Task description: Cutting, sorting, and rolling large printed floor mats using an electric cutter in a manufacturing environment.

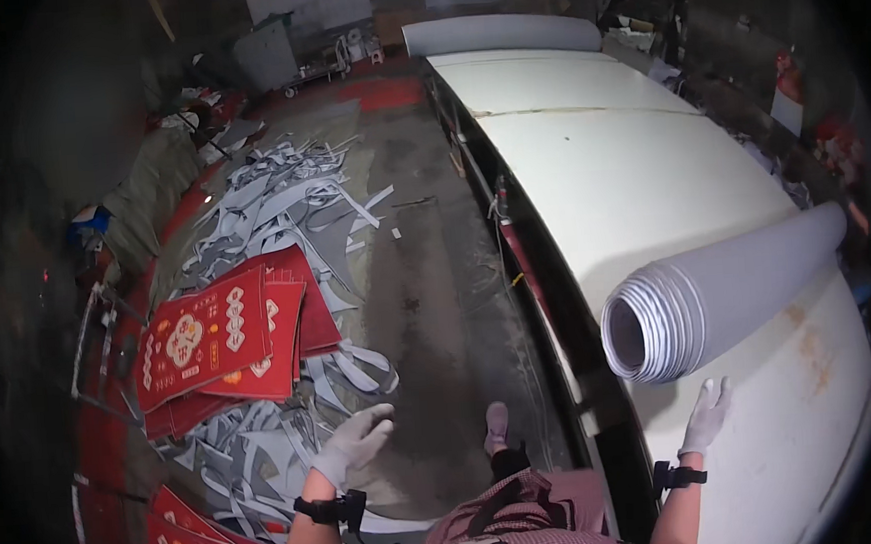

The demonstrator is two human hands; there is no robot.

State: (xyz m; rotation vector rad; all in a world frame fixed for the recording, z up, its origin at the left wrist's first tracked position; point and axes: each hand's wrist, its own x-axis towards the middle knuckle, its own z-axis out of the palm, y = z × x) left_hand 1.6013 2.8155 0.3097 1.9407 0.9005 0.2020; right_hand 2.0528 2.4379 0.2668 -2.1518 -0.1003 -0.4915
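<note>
Right hand (706, 417) rests flat on the white table (639, 175), fingers spread, holding nothing, just below the grey roll (721, 292) lying across the table's near edge. My left hand (352, 443) hangs open over the floor aisle (437, 302); scraps (271, 197) crowd its left side.

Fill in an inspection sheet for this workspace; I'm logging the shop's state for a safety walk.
Surface: long white table, stained near its front end.
Job's things: grey roll lying across the table, layered end toward the aisle.
Clutter: grey offcuts strewn over the floor; red mats stacked among them.
Hands: left hand gloved, open, over the floor, holding nothing; right hand gloved, flat on the table just below the roll.
Cables: thin lead at the left wrist band.
Surroundings: dim workshop, concrete floor, second roll at the table's far end.
</note>
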